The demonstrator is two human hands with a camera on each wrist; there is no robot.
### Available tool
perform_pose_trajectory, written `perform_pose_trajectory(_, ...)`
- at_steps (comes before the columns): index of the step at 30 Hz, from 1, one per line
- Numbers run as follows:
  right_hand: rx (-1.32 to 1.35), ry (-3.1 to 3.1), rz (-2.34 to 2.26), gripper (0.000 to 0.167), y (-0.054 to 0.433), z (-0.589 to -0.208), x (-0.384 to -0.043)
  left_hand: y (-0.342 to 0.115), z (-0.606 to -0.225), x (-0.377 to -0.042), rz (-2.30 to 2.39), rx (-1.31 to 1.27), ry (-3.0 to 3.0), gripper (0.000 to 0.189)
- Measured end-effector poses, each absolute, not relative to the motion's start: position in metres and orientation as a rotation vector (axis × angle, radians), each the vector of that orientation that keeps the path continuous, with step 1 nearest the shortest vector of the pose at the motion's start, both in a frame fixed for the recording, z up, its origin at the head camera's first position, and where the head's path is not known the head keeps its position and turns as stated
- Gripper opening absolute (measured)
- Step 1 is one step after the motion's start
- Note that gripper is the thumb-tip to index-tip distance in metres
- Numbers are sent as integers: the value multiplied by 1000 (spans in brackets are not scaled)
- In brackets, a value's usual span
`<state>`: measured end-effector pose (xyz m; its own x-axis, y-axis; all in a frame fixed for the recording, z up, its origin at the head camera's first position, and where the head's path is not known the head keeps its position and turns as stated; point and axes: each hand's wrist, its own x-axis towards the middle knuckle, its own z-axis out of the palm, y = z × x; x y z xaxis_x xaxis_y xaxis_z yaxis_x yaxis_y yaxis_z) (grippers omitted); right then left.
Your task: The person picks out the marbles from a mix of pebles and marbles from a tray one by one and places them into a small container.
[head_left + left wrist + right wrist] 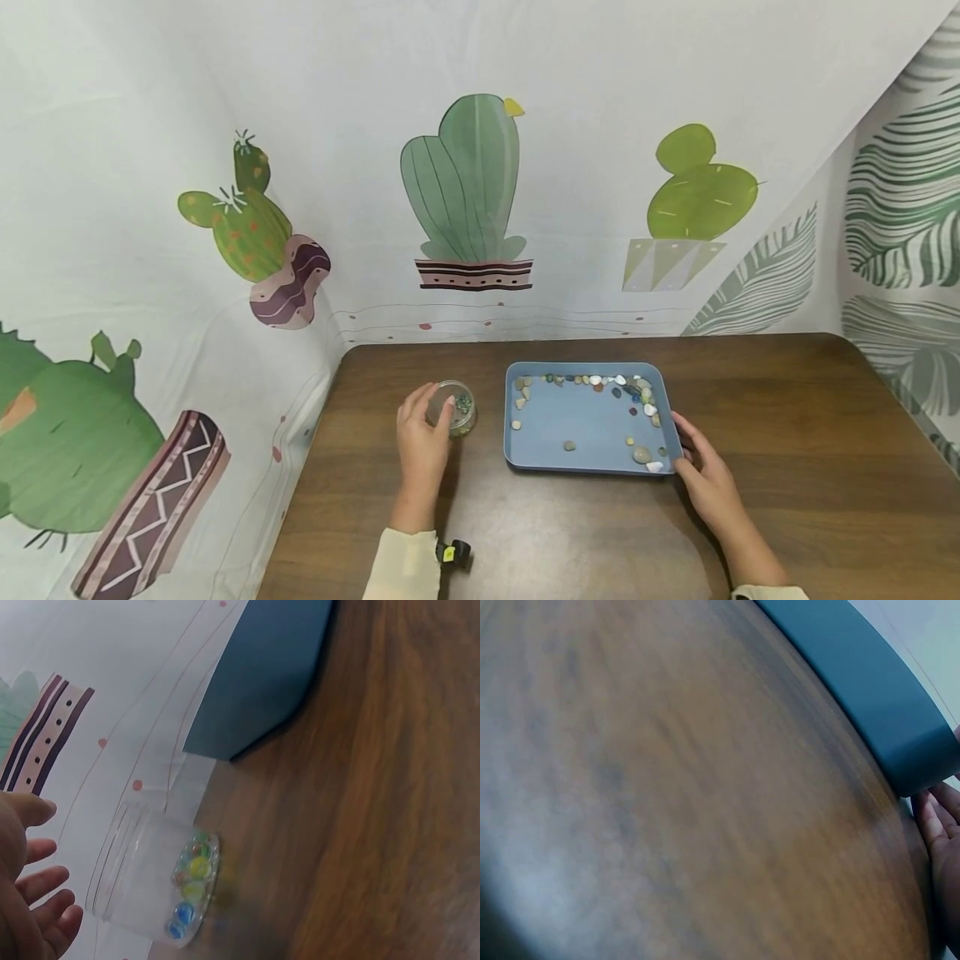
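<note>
My left hand (425, 439) is at a clear round jar (462, 431), thumb and fingers spread over its rim in the head view. In the left wrist view the fingers are relaxed and stand a little away from the jar's mouth. Blue, yellow and green glass marbles (193, 868) lie at the jar's bottom. To the right, a shallow blue tray (592, 425) holds many small stones along its edges. My right hand (708, 481) grips the tray's near right corner, its fingers along the side wall and partly hidden by it.
Both containers are on a brown wooden table (555, 533). A white cloth (360, 167) printed with cacti hangs behind the table's back edge and along its left. A small black device with a yellow mark (452, 553) is by the left sleeve.
</note>
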<state>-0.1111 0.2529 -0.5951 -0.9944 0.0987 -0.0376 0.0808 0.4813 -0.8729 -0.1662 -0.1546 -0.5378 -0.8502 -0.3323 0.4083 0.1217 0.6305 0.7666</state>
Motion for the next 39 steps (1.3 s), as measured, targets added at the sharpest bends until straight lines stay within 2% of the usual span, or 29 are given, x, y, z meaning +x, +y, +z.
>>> perform_pose_trajectory(16, -142, -2658, 1573, 65, 253, -596, -111, -125, -539, -167, -1123, -20, -2318, 34)
perform_pose_trajectory(24, -17, -2543, 1632, 69, 253, -602, -112, -105, -545, -164, -1112, -91, -2346, 34)
perform_pose_trajectory(39, -39, -2560, 1610, 69, 251, -600, -111, -56, -554, -163, -1139, -275, -2446, 35)
